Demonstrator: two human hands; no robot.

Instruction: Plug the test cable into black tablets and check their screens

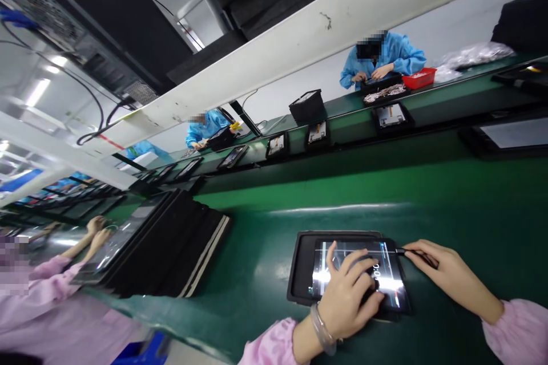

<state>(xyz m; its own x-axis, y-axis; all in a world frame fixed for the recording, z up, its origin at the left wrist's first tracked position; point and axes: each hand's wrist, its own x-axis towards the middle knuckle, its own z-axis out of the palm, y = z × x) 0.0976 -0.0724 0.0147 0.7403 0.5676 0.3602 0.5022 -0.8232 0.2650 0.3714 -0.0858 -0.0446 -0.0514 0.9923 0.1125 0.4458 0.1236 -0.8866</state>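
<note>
A tablet (391, 279) with its screen lit lies partly over a black foam tray (301, 271) on the green bench. My left hand (346, 296), wearing a clear bangle, rests over the screen with its fingers spread and holds nothing. At the tablet's right edge, my right hand (443, 268) pinches the black plug of a cable (428, 261). The plug's tip meets that edge; whether it is fully seated I cannot tell. Part of the screen is hidden under my left hand.
A stack of black foam trays (171, 245) stands on the left, beside a co-worker in pink (47, 302). Behind runs a line (257, 154) carrying several open devices. Another person in blue (402, 54) works across it, near a red bin (419, 78). A white beam (274, 40) crosses overhead.
</note>
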